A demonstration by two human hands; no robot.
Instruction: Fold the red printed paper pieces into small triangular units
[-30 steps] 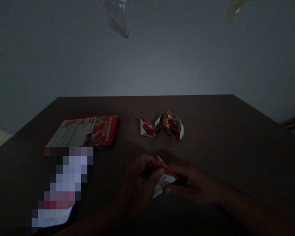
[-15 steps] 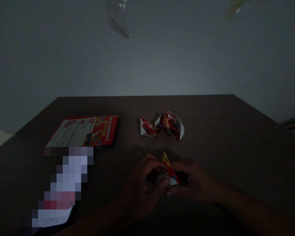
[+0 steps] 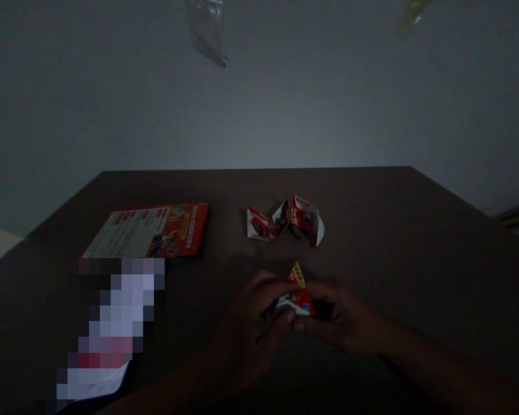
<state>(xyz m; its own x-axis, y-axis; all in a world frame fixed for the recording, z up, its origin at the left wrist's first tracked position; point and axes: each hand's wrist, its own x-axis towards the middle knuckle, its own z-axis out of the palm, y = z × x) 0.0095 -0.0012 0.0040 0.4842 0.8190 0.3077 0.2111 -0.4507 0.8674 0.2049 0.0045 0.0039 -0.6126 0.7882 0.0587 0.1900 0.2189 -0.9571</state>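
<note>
Between my two hands, low over the near middle of the table, is a folded piece of printed paper (image 3: pixel 301 297), red and yellow with a white part. My left hand (image 3: pixel 259 323) grips it from the left, thumb at its lower edge and fingers across its top. From the right, my right hand (image 3: pixel 339 314) pinches the same paper with thumb and fingers. Part of the paper is hidden behind my fingers. Beyond my hands, folded red and white paper pieces (image 3: pixel 305 219) stand on the table in zigzag shapes.
A stack of red printed leaflets (image 3: pixel 185 230) lies at the left of the dark table (image 3: pixel 372 202). In front of it is a pale, mostly pixelated object (image 3: pixel 108 383). A clear plastic bag (image 3: pixel 206 31) hangs on the wall behind.
The folded paper has turned slightly between my hands, and more of its red and yellow face shows. My fingers have shifted a little on it. The other things have stayed put.
</note>
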